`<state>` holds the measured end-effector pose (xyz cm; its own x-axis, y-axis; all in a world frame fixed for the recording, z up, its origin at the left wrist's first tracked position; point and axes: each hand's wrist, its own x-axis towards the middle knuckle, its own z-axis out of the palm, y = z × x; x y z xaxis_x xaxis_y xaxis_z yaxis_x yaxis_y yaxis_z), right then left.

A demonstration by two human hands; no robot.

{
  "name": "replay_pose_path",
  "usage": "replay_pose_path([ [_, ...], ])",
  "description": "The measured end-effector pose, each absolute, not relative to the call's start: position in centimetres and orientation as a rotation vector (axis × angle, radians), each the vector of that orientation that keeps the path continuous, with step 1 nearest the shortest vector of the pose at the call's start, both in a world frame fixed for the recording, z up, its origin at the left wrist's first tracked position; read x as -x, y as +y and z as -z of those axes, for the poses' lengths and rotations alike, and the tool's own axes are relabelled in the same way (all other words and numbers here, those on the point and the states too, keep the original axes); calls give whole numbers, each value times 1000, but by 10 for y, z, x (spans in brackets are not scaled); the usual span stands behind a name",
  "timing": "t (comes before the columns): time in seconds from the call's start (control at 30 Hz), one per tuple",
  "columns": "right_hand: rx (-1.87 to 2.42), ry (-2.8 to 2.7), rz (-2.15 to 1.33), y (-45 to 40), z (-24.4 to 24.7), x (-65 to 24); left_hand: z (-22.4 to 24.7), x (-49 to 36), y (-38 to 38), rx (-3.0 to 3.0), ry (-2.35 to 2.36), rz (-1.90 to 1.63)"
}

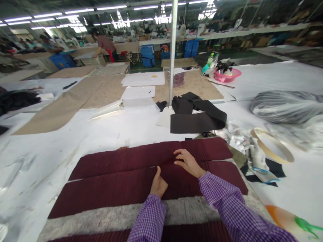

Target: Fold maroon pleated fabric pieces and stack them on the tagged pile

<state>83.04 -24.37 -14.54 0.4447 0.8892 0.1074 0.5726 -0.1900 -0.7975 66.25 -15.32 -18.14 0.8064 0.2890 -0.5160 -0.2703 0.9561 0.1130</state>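
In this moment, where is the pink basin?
In the head view, the pink basin is at upper right, on the white table, just right of the green bottle.

The purple and white checked cloth sleeves (pixel 222 198), low in the frame, look loose and wrinkly.

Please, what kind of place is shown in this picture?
Probably a garment or textile workshop: stacked maroon fabric pieces lie on a long white table, with black fabric strips beyond, and more worktables stand under rows of ceiling lights.
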Motion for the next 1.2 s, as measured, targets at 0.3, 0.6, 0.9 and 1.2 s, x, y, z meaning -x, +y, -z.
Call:
replay_pose_path([
  [0.3,1675,-700,-734,-350,63,-829,199,-659,-151,-59,584,-293],
  [0.6,2412,-1328,-1172,-439,63,-938,218,-655,-147,-120,384,-282],
  [0.9,2623,-1219,-951,-413,101,-952,217,-657,-147,-48,130,-220],
  [1.2,2730,-1205,-905,-406,100,-947,218,-656,-147,-59,174,-221],
])
